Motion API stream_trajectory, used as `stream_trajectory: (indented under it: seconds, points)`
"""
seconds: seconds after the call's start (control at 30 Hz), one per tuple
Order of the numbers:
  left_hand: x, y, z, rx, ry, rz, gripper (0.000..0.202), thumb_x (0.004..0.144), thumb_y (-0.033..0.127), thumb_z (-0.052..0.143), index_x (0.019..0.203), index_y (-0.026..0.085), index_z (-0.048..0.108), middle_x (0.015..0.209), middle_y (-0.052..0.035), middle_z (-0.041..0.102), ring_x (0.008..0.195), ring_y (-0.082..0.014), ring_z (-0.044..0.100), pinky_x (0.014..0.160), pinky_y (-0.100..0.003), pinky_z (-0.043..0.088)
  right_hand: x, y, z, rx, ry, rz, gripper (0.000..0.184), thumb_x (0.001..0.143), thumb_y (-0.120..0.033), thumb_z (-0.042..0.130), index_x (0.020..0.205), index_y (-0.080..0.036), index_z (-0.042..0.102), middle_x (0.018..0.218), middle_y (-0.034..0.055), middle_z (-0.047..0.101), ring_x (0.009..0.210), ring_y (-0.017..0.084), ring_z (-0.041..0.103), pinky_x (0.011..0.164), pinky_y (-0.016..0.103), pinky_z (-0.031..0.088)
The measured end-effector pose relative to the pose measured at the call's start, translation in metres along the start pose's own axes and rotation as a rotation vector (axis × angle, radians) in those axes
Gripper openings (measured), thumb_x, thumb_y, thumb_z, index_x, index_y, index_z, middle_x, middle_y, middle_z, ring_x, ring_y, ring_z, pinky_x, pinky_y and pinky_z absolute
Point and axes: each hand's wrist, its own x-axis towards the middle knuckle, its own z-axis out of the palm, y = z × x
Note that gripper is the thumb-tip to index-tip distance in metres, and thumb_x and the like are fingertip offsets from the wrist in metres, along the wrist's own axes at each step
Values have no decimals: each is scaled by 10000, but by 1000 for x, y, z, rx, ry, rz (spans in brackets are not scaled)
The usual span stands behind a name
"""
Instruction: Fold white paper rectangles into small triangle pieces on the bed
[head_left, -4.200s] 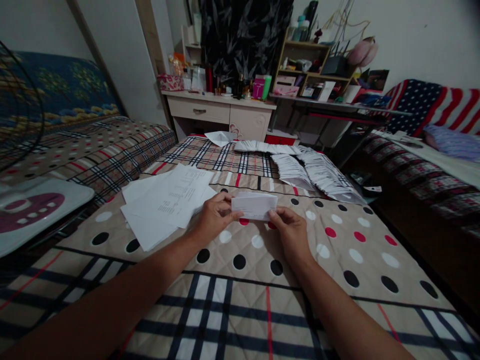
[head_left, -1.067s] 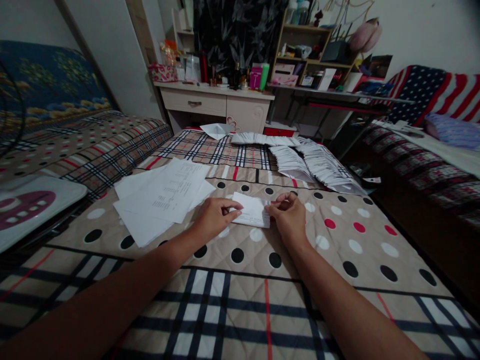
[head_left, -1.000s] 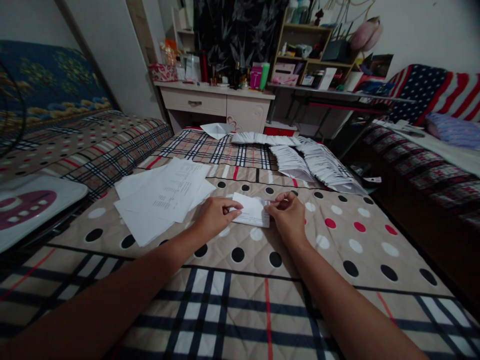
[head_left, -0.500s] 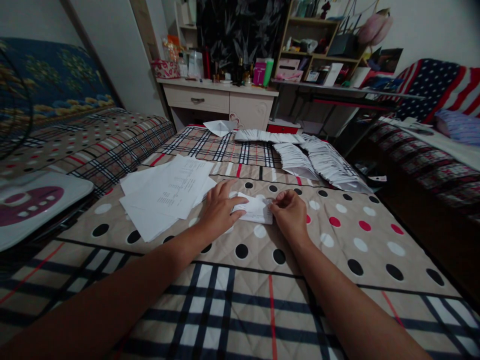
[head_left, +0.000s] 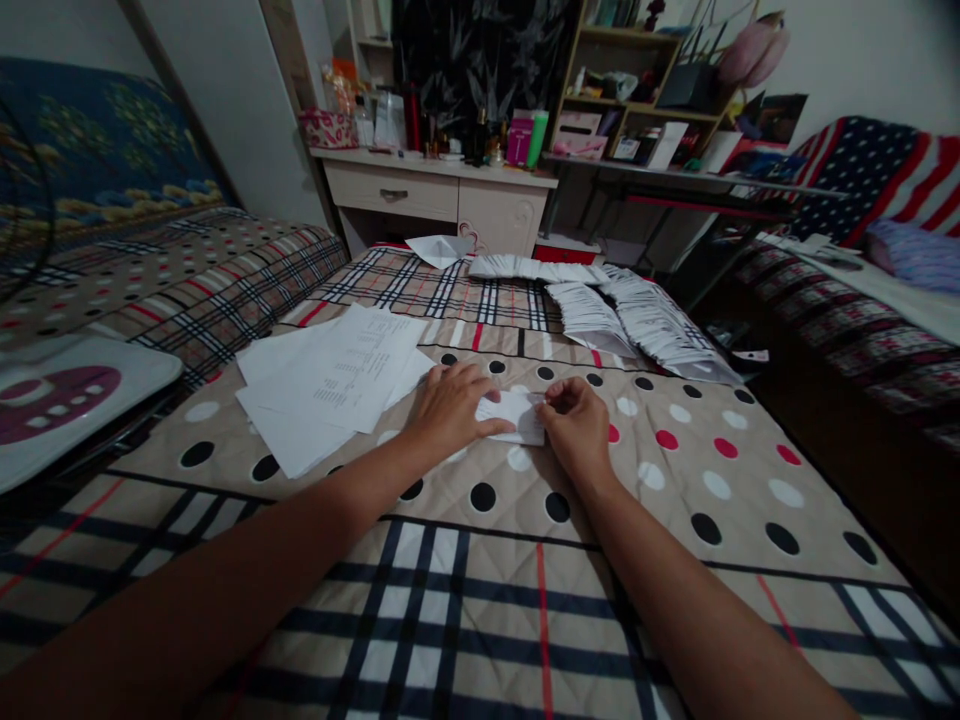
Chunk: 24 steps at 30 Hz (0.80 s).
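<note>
A small folded sheet of paper (head_left: 523,413) with faint print lies on the spotted bed cover. Across its left part rests my left hand (head_left: 455,408), fingers spread and thumb along the near edge. At the right end my right hand (head_left: 576,424) has thumb and forefinger pinched on the paper's edge, the other fingers curled in. To the left of my hands lies a loose pile of printed sheets (head_left: 352,375), overlapping at different angles.
Rows of folded papers (head_left: 660,325) stand packed together at the bed's far right, with a shorter stack (head_left: 589,318) beside them. A folded white sheet (head_left: 439,250) lies at the far edge. A white appliance with a purple panel (head_left: 67,405) is at left; a dresser (head_left: 405,195) stands beyond.
My left hand has slid slightly right over the folded paper, covering more of it. My right hand keeps its pinch at the right end. The view has shifted a little.
</note>
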Motion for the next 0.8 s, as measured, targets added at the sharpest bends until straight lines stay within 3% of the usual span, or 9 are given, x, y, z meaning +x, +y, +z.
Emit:
stream_trajectory:
  seconds: [0.3, 0.5, 0.6, 0.8]
  points:
    - [4, 12, 3, 97, 27, -35, 526, 647, 676, 719, 848, 205, 604, 992, -72, 584, 1026, -294, 485, 866, -430, 324, -2, -4, -2, 18, -22, 43, 178, 646, -201, 615, 810, -218, 547, 679, -6, 599, 595, 177, 565, 554, 292, 407]
    - [2, 9, 4, 106, 11, -46, 439, 750, 613, 670, 894, 206, 591, 1008, -79, 585, 1020, -283, 491, 831, -405, 341, -12, -18, -11, -370, -177, 31, 609, 590, -384, 806, 1127, -224, 566, 665, -12, 631, 605, 205, 565, 539, 289, 316]
    - [2, 8, 5, 97, 23, -42, 484, 744, 666, 639, 889, 206, 591, 1003, -77, 587, 1008, -281, 499, 834, -410, 346, -16, -20, -14, -473, -241, 12, 666, 634, -401, 791, 1211, -188, 535, 654, -7, 635, 617, 208, 569, 539, 286, 302]
    - [3, 6, 7, 46, 56, -88, 583, 677, 703, 673, 961, 199, 599, 1039, -89, 603, 1029, -299, 527, 855, -428, 384, -21, -13, -14, -303, -281, 27, 669, 697, -358, 744, 1284, -164, 487, 673, -4, 648, 594, 187, 578, 539, 277, 361]
